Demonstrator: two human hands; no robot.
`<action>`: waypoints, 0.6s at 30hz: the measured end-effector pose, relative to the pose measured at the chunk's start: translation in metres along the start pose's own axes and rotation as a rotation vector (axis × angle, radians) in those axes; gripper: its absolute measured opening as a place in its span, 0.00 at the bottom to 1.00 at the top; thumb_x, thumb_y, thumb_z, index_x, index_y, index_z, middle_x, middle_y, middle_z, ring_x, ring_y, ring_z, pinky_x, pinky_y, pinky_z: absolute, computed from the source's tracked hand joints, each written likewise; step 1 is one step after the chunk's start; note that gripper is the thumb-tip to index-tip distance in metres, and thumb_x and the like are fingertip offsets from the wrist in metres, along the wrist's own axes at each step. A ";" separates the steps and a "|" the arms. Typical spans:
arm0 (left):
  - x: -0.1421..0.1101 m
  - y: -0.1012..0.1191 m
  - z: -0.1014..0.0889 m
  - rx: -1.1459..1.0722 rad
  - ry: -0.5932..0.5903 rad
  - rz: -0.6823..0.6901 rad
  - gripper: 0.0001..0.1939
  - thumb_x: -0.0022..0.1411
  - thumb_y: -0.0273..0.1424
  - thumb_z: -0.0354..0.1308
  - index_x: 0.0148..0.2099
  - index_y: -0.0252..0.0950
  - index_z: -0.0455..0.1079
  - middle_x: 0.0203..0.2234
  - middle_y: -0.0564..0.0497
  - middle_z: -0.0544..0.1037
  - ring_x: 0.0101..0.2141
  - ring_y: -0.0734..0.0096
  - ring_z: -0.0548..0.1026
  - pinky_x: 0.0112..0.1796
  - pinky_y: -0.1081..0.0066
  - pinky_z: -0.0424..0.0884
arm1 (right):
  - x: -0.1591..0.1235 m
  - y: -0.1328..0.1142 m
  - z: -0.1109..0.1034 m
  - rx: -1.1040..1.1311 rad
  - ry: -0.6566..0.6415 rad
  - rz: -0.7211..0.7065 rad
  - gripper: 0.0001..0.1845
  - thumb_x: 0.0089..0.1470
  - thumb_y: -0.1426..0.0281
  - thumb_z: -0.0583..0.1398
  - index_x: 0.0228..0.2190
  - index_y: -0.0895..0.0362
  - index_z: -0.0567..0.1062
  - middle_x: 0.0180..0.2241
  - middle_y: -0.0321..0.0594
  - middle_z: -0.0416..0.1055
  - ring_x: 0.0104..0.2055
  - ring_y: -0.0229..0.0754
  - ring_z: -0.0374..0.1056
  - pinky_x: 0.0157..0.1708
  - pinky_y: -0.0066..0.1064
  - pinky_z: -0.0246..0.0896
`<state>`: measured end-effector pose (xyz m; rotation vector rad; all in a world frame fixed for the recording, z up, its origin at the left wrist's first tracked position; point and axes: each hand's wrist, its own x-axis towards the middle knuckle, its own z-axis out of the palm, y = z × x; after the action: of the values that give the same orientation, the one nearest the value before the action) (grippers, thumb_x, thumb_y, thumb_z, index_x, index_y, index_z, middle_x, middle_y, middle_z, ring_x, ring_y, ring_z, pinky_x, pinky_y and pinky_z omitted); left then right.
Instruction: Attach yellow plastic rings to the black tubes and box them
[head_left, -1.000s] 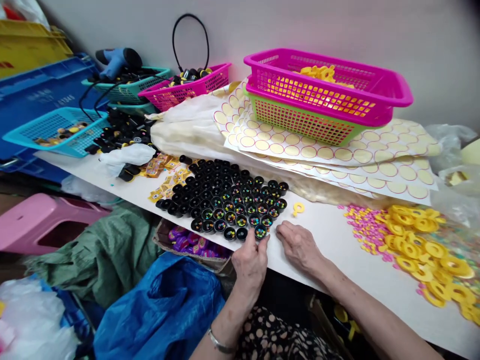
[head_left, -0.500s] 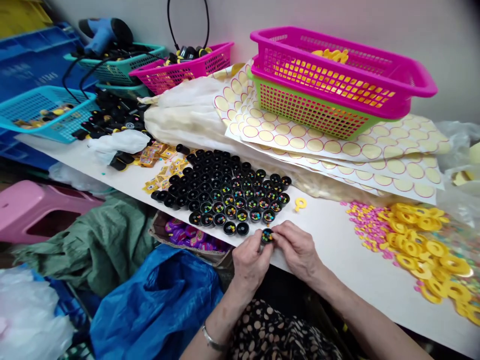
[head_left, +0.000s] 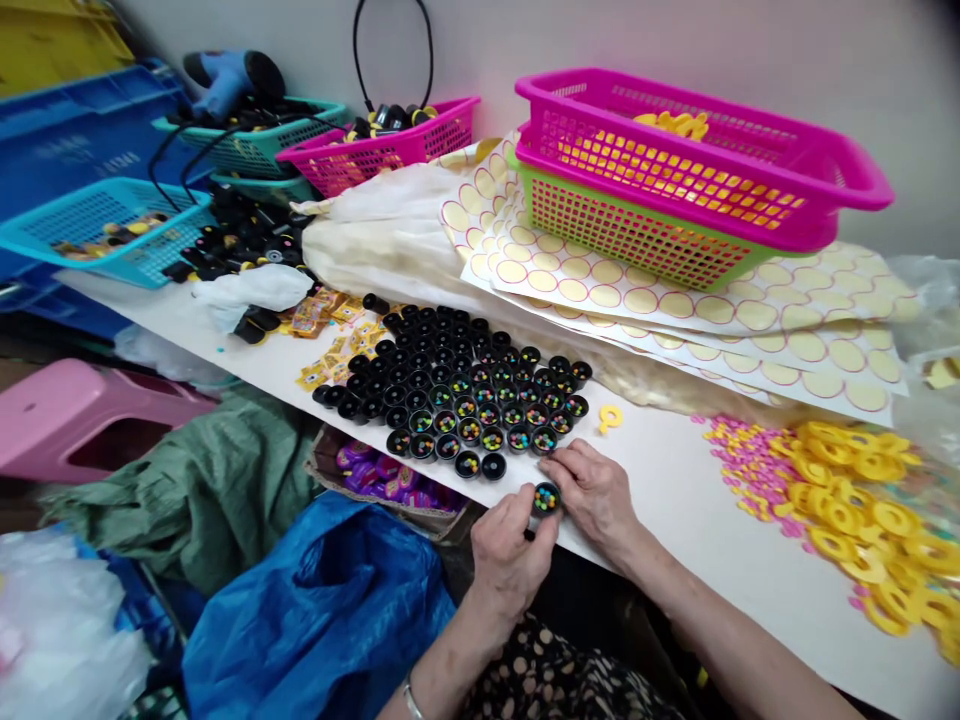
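Note:
My left hand (head_left: pixel 514 550) pinches a small black cup (head_left: pixel 546 497) filled with coloured beads at the table's front edge. My right hand (head_left: pixel 596 495) rests on the white table (head_left: pixel 675 500) beside it, fingertips curled against the same cup. Just beyond lies a cluster of several black cups (head_left: pixel 457 385), the nearer rows holding coloured beads. A single yellow ring piece (head_left: pixel 610 417) lies to the right of the cluster.
Stacked pink and green baskets (head_left: pixel 675 190) sit on sticker sheets (head_left: pixel 675 310) at the back. Yellow rings and pink bits (head_left: pixel 847 490) pile at right. Teal and pink baskets (head_left: pixel 105 230) with black parts stand at left. A blue bag (head_left: pixel 322 620) lies below.
My left hand picked one bead-filled cup out of the front row and drew it to the table edge; my right hand closed in on it. The view shifted slightly.

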<state>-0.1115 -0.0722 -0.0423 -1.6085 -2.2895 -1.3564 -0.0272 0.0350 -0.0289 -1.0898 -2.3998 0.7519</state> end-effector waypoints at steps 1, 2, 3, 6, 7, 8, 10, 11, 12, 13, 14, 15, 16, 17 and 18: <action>0.000 0.000 0.000 0.002 -0.004 -0.011 0.09 0.54 0.29 0.57 0.38 0.32 0.69 0.19 0.54 0.71 0.21 0.78 0.68 0.24 0.79 0.65 | 0.000 -0.002 0.001 -0.050 0.009 0.017 0.12 0.56 0.65 0.54 0.27 0.54 0.75 0.25 0.35 0.65 0.28 0.36 0.65 0.30 0.26 0.54; -0.001 0.000 -0.001 0.003 -0.005 -0.021 0.08 0.54 0.29 0.57 0.38 0.32 0.69 0.19 0.54 0.71 0.21 0.78 0.68 0.24 0.79 0.65 | 0.001 -0.004 0.003 -0.091 0.019 0.030 0.13 0.55 0.64 0.54 0.27 0.54 0.75 0.25 0.35 0.66 0.28 0.36 0.65 0.29 0.26 0.54; -0.001 0.000 -0.001 0.003 -0.002 -0.028 0.08 0.54 0.29 0.57 0.38 0.32 0.69 0.19 0.54 0.71 0.21 0.78 0.68 0.24 0.79 0.65 | 0.001 -0.006 0.004 -0.124 0.025 0.038 0.13 0.55 0.63 0.54 0.26 0.54 0.75 0.24 0.35 0.66 0.28 0.36 0.65 0.29 0.26 0.53; -0.001 -0.001 -0.002 0.002 0.013 -0.031 0.09 0.54 0.29 0.57 0.39 0.32 0.69 0.19 0.54 0.71 0.20 0.79 0.67 0.24 0.79 0.65 | 0.001 -0.007 0.007 -0.177 0.028 0.025 0.13 0.56 0.66 0.53 0.27 0.54 0.75 0.25 0.35 0.67 0.28 0.36 0.65 0.29 0.26 0.53; -0.001 -0.002 -0.002 0.001 0.015 -0.029 0.09 0.54 0.29 0.57 0.39 0.32 0.69 0.19 0.54 0.70 0.20 0.79 0.67 0.24 0.79 0.65 | 0.001 -0.006 0.008 -0.185 0.024 0.016 0.13 0.56 0.67 0.52 0.27 0.54 0.75 0.26 0.35 0.67 0.28 0.36 0.65 0.29 0.26 0.53; -0.001 -0.002 -0.002 0.000 0.016 -0.026 0.09 0.53 0.29 0.58 0.39 0.32 0.69 0.19 0.54 0.70 0.20 0.79 0.67 0.24 0.79 0.65 | 0.001 -0.005 0.008 -0.190 0.019 0.004 0.12 0.56 0.68 0.51 0.28 0.54 0.74 0.26 0.36 0.68 0.29 0.36 0.65 0.29 0.26 0.53; -0.001 -0.002 -0.003 -0.003 0.017 -0.020 0.09 0.53 0.28 0.58 0.39 0.32 0.69 0.19 0.54 0.70 0.20 0.79 0.67 0.24 0.79 0.65 | 0.000 -0.001 0.008 -0.180 0.011 -0.021 0.12 0.56 0.70 0.51 0.29 0.55 0.73 0.27 0.37 0.68 0.29 0.37 0.65 0.30 0.26 0.54; -0.001 -0.001 -0.003 -0.004 0.017 -0.019 0.09 0.53 0.28 0.58 0.39 0.32 0.68 0.19 0.54 0.71 0.20 0.79 0.68 0.24 0.79 0.65 | 0.000 0.000 0.008 -0.157 0.012 -0.027 0.12 0.56 0.71 0.50 0.29 0.56 0.73 0.27 0.37 0.67 0.30 0.37 0.65 0.31 0.27 0.54; -0.002 -0.001 -0.003 -0.005 0.015 -0.023 0.10 0.53 0.29 0.58 0.39 0.32 0.68 0.19 0.54 0.71 0.20 0.79 0.68 0.24 0.79 0.65 | -0.001 0.002 0.007 -0.122 0.022 -0.028 0.11 0.56 0.71 0.50 0.29 0.56 0.72 0.27 0.38 0.67 0.30 0.38 0.65 0.31 0.27 0.55; -0.002 -0.001 -0.003 -0.006 0.010 -0.030 0.10 0.54 0.29 0.58 0.40 0.32 0.68 0.19 0.54 0.71 0.20 0.79 0.68 0.24 0.79 0.65 | -0.001 0.003 0.005 -0.075 0.043 -0.025 0.11 0.56 0.71 0.50 0.29 0.56 0.71 0.27 0.38 0.66 0.30 0.38 0.64 0.31 0.27 0.56; -0.002 -0.001 -0.003 -0.006 0.003 -0.040 0.10 0.54 0.30 0.57 0.40 0.32 0.68 0.19 0.54 0.71 0.21 0.79 0.68 0.24 0.79 0.65 | -0.002 0.004 0.004 -0.022 0.073 -0.019 0.10 0.56 0.71 0.50 0.30 0.57 0.71 0.27 0.38 0.66 0.30 0.38 0.64 0.31 0.28 0.56; -0.003 -0.001 -0.003 -0.004 -0.004 -0.052 0.10 0.54 0.30 0.57 0.40 0.32 0.68 0.20 0.54 0.72 0.21 0.79 0.68 0.24 0.79 0.65 | -0.001 0.005 0.002 0.031 0.109 -0.015 0.10 0.56 0.71 0.50 0.30 0.56 0.70 0.27 0.38 0.65 0.30 0.38 0.64 0.31 0.28 0.57; -0.003 -0.001 -0.002 -0.001 -0.009 -0.059 0.10 0.55 0.31 0.57 0.40 0.33 0.68 0.20 0.54 0.72 0.21 0.79 0.68 0.24 0.79 0.65 | -0.001 0.006 -0.001 0.082 0.144 -0.015 0.09 0.56 0.70 0.50 0.30 0.56 0.70 0.27 0.38 0.64 0.30 0.38 0.63 0.31 0.29 0.57; -0.003 -0.001 -0.002 0.003 -0.006 -0.062 0.11 0.55 0.31 0.57 0.40 0.33 0.68 0.20 0.53 0.72 0.21 0.79 0.68 0.24 0.79 0.65 | 0.001 0.006 -0.003 0.129 0.172 -0.024 0.09 0.56 0.70 0.50 0.30 0.56 0.70 0.27 0.37 0.64 0.30 0.38 0.63 0.31 0.29 0.58; -0.003 -0.001 -0.001 0.008 0.000 -0.061 0.11 0.55 0.31 0.57 0.41 0.33 0.68 0.20 0.53 0.72 0.21 0.78 0.69 0.24 0.79 0.66 | 0.003 0.005 -0.005 0.170 0.189 -0.038 0.09 0.56 0.70 0.50 0.30 0.56 0.69 0.27 0.37 0.64 0.30 0.38 0.62 0.31 0.29 0.58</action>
<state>-0.1115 -0.0754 -0.0442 -1.5489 -2.3595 -1.3569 -0.0229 0.0415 -0.0279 -0.9967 -2.1507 0.7875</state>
